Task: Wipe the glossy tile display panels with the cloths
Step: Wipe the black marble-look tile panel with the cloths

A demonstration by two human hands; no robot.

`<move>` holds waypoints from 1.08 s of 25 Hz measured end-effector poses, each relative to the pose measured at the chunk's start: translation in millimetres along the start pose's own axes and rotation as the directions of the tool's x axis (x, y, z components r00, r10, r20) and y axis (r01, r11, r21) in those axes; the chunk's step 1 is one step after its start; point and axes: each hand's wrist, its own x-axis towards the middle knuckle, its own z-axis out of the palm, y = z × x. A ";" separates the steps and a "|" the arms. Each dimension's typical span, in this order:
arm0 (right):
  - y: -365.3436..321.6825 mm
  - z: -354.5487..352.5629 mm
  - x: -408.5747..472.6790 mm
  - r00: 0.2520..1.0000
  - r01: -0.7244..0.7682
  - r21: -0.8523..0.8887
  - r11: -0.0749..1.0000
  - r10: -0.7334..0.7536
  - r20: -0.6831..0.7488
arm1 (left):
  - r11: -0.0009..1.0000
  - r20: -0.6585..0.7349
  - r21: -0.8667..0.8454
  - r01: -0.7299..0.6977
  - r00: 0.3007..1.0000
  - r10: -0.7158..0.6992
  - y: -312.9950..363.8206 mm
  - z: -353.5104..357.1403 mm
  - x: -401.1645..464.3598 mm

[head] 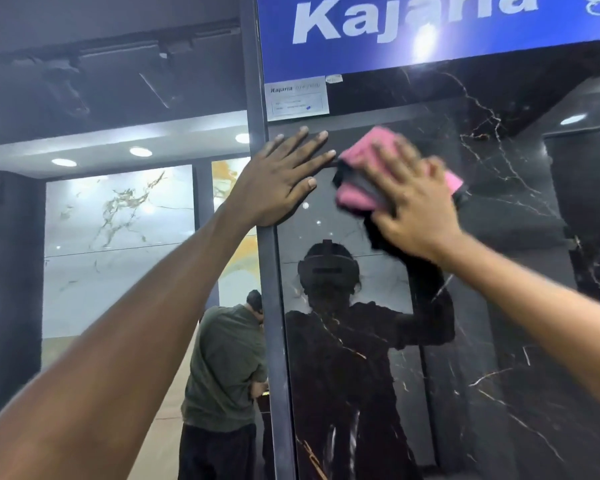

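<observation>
A tall glossy black marble tile panel (482, 306) with pale veins fills the right half of the head view and mirrors me. My right hand (413, 206) presses a pink and black cloth (357, 188) flat against the panel near its top, fingers spread over it; the hand is blurred. My left hand (284, 174) lies flat with straight fingers on the panel's upper left corner, its palm over the dark metal frame edge (274, 306).
A blue Kajaria sign (430, 29) runs above the panel, with a white label (297, 100) just under it. Left of the frame, a person in a green shirt (226, 368) stands close by. White marble display tiles (118, 237) line the far wall.
</observation>
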 end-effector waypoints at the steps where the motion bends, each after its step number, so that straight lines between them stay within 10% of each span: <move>1: -30.0 8.1 -30.8 0.993 0.104 0.022 0.994 -0.105 0.053 | 1.000 0.002 0.005 0.005 1.000 -0.005 0.5 -1.0 -0.5; 6: -95.3 7.7 -127.1 0.561 0.775 0.145 0.615 -0.775 0.290 | 0.994 -0.003 0.021 0.106 0.994 -0.106 13.1 -2.2 -6.1; 8: -57.0 7.1 -71.3 0.711 0.664 0.099 0.742 -0.666 0.226 | 0.992 -0.011 0.024 0.127 0.992 -0.126 18.0 -1.6 -7.1; 11: -32.4 -0.9 -14.6 0.991 0.103 0.061 0.993 -0.108 0.082 | 0.990 0.007 0.017 0.139 0.990 -0.139 17.2 1.6 -9.4; 14: -89.3 14.4 -98.1 0.948 0.259 0.094 0.961 -0.272 0.165 | 0.982 -0.005 -0.001 0.190 0.982 -0.190 25.5 -2.0 -13.0; 18: -104.2 -4.4 -175.5 0.516 0.774 0.215 0.596 -0.789 0.332 | 0.930 0.096 -0.078 0.358 0.932 -0.350 76.4 2.1 -38.7; 22: -26.8 -10.8 -77.1 0.947 0.293 0.017 0.956 -0.293 0.134 | 0.932 0.083 -0.077 0.355 0.934 -0.349 99.6 15.5 -73.2; 24: -30.3 -8.6 -81.6 0.992 0.094 0.008 0.996 -0.094 0.090 | 0.927 0.071 -0.086 0.365 0.930 -0.360 99.9 15.7 -74.7; 27: -97.9 3.7 -192.0 0.882 0.410 0.077 0.909 -0.417 0.218 | 0.923 0.050 -0.085 0.376 0.927 -0.373 105.8 13.8 -74.4</move>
